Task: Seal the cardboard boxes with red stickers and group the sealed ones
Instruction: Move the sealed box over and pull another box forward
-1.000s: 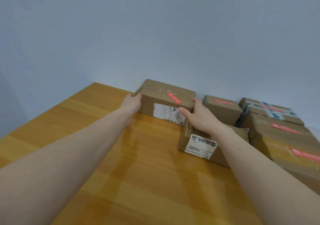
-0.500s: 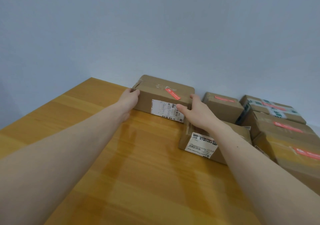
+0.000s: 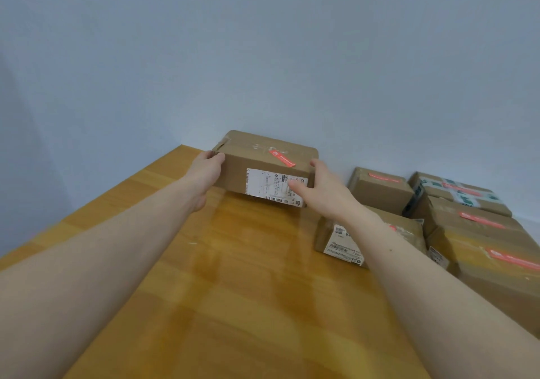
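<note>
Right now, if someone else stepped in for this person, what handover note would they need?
Left hand grips the left end of the held box; right hand grips its right end, thumb on the front shipping label.
The held box sits at the far edge of the wooden table and already carries a red sticker on top.
The sealed group stands to the right, red stickers visible on its boxes.
Done: this box is stickered.
Left: probably set it with the group. No unsealed boxes are in view.
</note>
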